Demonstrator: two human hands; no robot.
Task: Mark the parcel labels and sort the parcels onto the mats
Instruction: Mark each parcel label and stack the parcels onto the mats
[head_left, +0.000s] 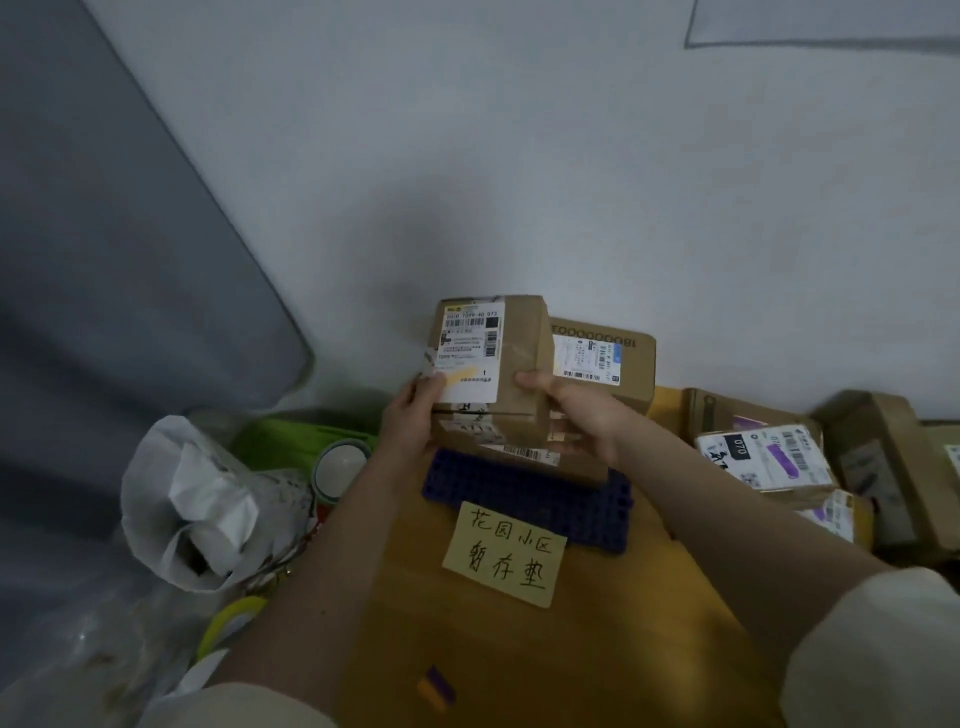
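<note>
A brown cardboard parcel (517, 358) with a white shipping label bearing a yellow highlighter stroke is held between both hands above a purple gridded mat (535, 501). My left hand (410, 418) grips its left lower edge, and my right hand (576, 415) grips its right side. Under it another parcel (524, 457) lies on the mat, and a third brown box (602, 361) stands behind. A yellow handwritten note (506, 553) lies at the mat's near edge on a yellow-brown surface (415, 597).
Several more labelled parcels (763, 457) are piled at the right. On the left sit a white plastic bag (192, 499), a tape roll (340, 467), a yellow tape roll (234, 621) and a green item (291, 434). A white wall rises behind, with a grey curtain at the left.
</note>
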